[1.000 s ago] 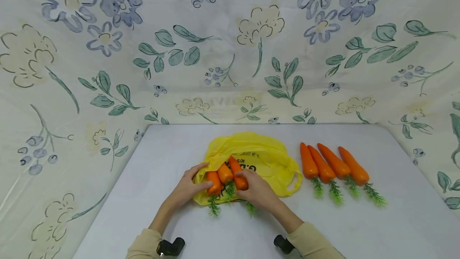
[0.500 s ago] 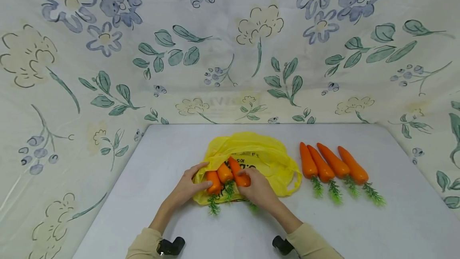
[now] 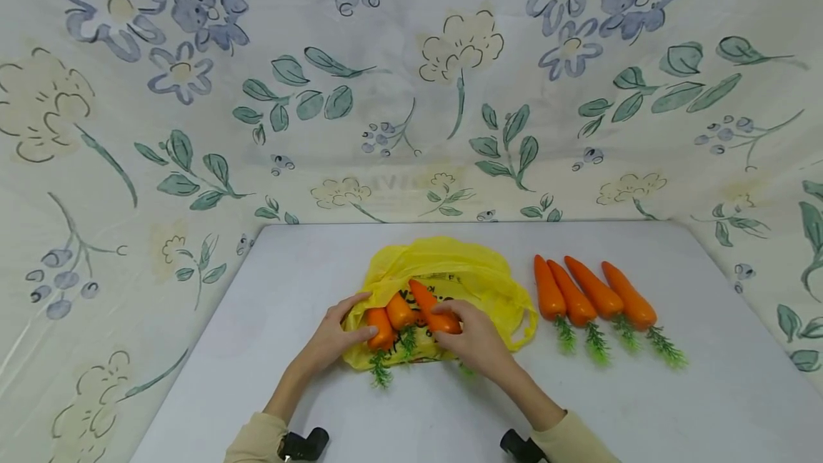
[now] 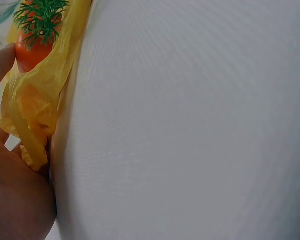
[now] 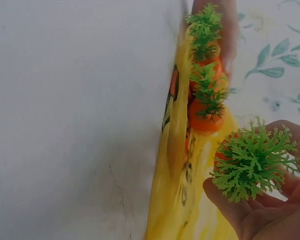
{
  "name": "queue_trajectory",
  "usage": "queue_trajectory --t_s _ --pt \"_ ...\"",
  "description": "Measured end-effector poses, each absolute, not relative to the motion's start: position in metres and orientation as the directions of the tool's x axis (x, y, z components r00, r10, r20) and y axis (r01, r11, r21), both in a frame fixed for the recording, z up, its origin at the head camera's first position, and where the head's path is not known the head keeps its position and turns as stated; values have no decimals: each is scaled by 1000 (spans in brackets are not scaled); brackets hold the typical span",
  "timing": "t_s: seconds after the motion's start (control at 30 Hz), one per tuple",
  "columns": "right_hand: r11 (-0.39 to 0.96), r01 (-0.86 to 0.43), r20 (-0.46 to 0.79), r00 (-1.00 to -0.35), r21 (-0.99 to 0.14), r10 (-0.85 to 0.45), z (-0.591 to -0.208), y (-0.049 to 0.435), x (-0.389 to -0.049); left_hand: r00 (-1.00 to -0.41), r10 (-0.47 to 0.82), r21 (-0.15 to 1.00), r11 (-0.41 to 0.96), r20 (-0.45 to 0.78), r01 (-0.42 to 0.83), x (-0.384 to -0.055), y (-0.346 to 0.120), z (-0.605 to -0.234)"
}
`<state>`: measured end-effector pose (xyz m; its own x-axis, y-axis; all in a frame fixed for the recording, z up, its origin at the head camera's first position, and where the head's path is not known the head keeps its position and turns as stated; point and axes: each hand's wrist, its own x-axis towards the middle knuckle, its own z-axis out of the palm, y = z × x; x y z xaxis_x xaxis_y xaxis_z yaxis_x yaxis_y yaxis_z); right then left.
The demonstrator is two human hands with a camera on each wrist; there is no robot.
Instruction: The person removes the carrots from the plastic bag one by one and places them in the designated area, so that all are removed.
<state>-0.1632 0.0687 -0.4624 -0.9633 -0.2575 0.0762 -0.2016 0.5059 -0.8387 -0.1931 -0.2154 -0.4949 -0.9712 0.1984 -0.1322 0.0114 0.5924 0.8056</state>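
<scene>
A yellow plastic bag (image 3: 444,252) with dark lettering lies on the table, its mouth facing me. My left hand (image 3: 331,340) holds the bag's left edge, its thumb against an orange carrot (image 3: 381,329) with green leaves. Beside that one, a second carrot (image 3: 401,311) lies in the mouth, its tip hidden. My right hand (image 3: 477,338) pinches a third carrot (image 3: 424,299) near its thick end, the tip pointing into the bag. In the right wrist view its leafy top (image 5: 252,165) sits between thumb and fingers. The bag's fold (image 4: 32,107) partly hides my left fingers.
Several more carrots (image 3: 593,290) lie side by side to the right of the bag, leaves toward me. The white table (image 3: 643,406) ends at a floral cloth (image 3: 386,134) behind. Dark wrist devices (image 3: 305,444) are strapped to both sleeves.
My right hand has moved slightly right, and the thick end of its carrot has swung right, so the carrot lies more slanted. The left hand keeps its place on the bag.
</scene>
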Motion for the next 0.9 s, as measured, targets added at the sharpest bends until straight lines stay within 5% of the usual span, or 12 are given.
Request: queue_trajectory --t_s 0.9 --pt "441 -104 76 -994 -891 -81 -436 123 -143 -970 207 810 586 -125 21 -193 -215 -496"
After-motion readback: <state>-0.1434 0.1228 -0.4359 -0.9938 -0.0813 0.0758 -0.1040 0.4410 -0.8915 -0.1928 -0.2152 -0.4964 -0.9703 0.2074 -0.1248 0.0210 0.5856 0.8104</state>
